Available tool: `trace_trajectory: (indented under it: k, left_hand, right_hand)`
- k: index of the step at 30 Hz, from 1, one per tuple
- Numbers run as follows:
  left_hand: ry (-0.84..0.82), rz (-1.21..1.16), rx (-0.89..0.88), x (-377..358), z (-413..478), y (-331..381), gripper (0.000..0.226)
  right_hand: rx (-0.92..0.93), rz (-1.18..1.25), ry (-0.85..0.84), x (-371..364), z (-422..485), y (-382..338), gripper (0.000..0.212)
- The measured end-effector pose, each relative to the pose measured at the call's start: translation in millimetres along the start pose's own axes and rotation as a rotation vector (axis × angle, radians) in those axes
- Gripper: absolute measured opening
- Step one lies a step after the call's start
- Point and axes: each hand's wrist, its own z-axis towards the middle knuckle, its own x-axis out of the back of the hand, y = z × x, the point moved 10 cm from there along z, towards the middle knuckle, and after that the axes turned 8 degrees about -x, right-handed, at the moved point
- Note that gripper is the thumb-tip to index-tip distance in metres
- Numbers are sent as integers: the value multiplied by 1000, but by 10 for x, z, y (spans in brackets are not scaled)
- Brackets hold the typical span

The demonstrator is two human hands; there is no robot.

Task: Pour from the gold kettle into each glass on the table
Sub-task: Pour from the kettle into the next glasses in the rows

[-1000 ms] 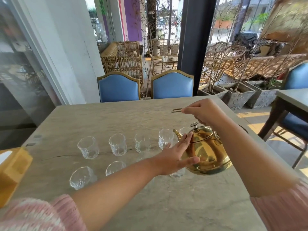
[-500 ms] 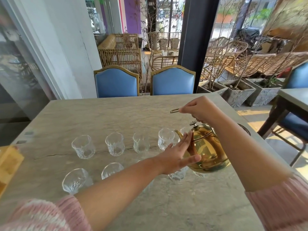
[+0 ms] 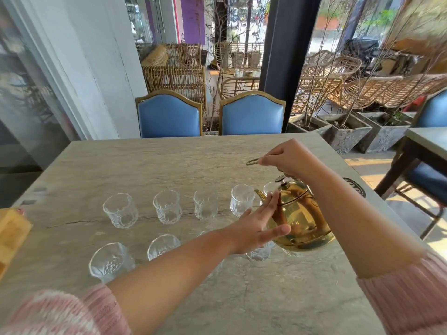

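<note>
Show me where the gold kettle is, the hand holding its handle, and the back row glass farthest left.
gold kettle [image 3: 302, 213], head view, on its shiny side.
right hand [image 3: 287, 157], head view, on the knuckles gripping the handle.
far-left back glass [image 3: 120, 210], head view, on its front wall.

Right hand [image 3: 287, 157] holds gold kettle [image 3: 301, 216] by its handle; left hand [image 3: 256, 228] flat against it.

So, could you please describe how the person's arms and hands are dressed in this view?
Both arms wear pink ribbed knit sleeves pushed up toward the elbows, leaving the forearms bare. The left sleeve looks fuzzy with paler streaks; the right sleeve shows fine ribbing. The left hand and right hand are bare, with no visible gloves, rings or watch.
</note>
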Motion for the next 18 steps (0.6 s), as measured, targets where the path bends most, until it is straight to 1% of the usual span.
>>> trace_trajectory:
  k: [8, 15, 18]
  left_hand:
    - [-2, -24, 10, -7, -10, -26, 95]
    - [-8, -10, 7, -16, -9, -54, 100]
    - [-6, -17, 1, -11, 7, -75, 98]
  right_hand:
    - [16, -35, 0, -29, -5, -43, 28]
    - [17, -55, -13, -55, -12, -73, 29]
    - [20, -66, -12, -51, -14, -87, 29]
